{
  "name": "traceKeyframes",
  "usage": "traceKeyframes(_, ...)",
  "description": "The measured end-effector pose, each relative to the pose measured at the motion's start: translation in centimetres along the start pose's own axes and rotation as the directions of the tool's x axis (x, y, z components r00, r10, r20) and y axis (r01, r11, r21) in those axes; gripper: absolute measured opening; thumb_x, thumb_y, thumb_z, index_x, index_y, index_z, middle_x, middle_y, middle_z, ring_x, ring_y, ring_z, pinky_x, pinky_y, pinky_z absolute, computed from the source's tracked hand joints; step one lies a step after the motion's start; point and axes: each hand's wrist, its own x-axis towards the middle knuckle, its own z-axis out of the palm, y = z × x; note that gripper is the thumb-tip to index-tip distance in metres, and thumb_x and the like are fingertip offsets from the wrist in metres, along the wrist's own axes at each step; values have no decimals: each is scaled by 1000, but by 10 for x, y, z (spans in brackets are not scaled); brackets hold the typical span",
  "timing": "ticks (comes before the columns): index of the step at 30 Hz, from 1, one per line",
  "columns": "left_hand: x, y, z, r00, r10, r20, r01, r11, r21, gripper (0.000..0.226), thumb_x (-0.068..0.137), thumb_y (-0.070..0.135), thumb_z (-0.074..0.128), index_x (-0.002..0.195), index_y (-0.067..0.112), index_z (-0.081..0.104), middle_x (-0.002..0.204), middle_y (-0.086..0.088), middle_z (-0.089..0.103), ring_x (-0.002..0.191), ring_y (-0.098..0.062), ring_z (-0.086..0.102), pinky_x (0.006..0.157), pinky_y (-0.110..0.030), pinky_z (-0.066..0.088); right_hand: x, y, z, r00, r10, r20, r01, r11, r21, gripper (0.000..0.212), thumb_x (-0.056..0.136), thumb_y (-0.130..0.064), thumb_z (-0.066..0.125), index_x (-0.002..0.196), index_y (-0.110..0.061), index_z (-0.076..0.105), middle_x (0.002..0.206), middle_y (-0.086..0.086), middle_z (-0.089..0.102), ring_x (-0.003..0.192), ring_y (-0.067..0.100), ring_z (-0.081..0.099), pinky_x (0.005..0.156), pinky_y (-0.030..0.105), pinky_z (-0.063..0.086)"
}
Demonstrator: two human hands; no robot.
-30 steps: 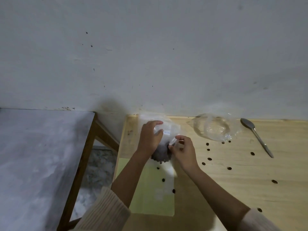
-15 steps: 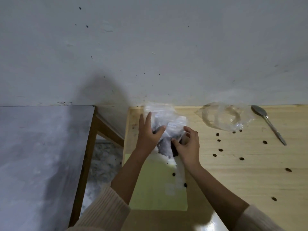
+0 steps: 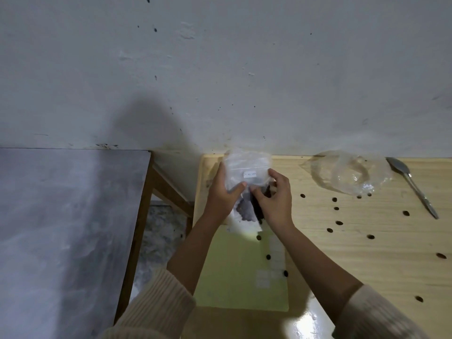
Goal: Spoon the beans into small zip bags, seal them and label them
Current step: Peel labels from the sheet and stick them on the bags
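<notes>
A small clear zip bag (image 3: 247, 165) with dark beans (image 3: 247, 209) in its lower part is held upright near the table's far left corner. A small white label (image 3: 249, 174) is stuck on its front. My left hand (image 3: 223, 194) grips the bag's left side. My right hand (image 3: 275, 199) pinches its right side, fingers over the beans. Several loose beans (image 3: 338, 222) are scattered on the wooden table (image 3: 367, 253). A metal spoon (image 3: 413, 187) lies at the far right.
A crumpled, empty clear plastic bag (image 3: 349, 174) lies by the wall. A yellow-green sheet (image 3: 234, 272) with white label stickers (image 3: 275, 253) lies under my forearms. A grey table (image 3: 61, 228) stands to the left, across a gap. The white wall is close behind.
Both hands lifted the bag upright and shifted their grip onto its two sides, with the label now facing me. The camera view tilted, so the table sits lower in frame.
</notes>
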Motion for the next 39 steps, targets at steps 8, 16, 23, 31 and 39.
traceKeyframes(8, 13, -16, 7, 992, -103, -66, 110, 989, 100, 81, 83, 55, 52, 148, 19, 20, 152, -6, 29, 140, -21, 27, 112, -46, 31, -7, 15, -22, 925, -53, 377, 112, 984, -137, 112, 63, -34, 84, 148, -15, 14, 157, -2, 12, 144, 10, 11, 118, 29, 16)
traceKeyframes(16, 13, -4, 2, 994, -106, 1, 106, 991, 85, 58, 97, 26, 49, 147, 15, 22, 145, 7, 29, 133, -9, 29, 111, -27, 27, -22, 16, -11, 933, -10, 360, 67, 987, -147, 124, 63, -42, 81, 149, -18, -6, 153, -16, -8, 138, -6, -7, 110, 14, 6)
traceKeyframes(23, 11, -13, -17, 972, -200, 124, 207, 977, -45, 64, 97, 28, 48, 150, 27, 12, 154, 3, 21, 138, -11, 27, 111, -32, 31, -13, 7, 10, 960, 0, 281, 29, 995, -99, 110, 73, -34, 77, 149, -13, 0, 158, -1, 0, 140, 1, -1, 108, 12, 6)
traceKeyframes(31, 8, -13, -16, 973, -202, 111, 219, 960, -175, 73, 90, 23, 58, 149, 27, 16, 150, -1, 31, 132, -15, 40, 105, -40, 42, -2, 1, 16, 979, -9, 203, 32, 993, -111, 86, 87, -31, 63, 149, -11, 6, 156, 8, 10, 144, 18, 9, 116, 27, 13)
traceKeyframes(39, 6, -17, -16, 989, -132, 64, 143, 970, -198, 67, 89, 8, 60, 146, 21, 25, 129, 15, 45, 116, -4, 49, 92, -20, 48, -20, 11, -6, 979, -66, 194, 87, 991, -99, 73, 84, -28, 66, 144, -15, 27, 148, 1, 22, 137, 5, 21, 108, 17, 21)
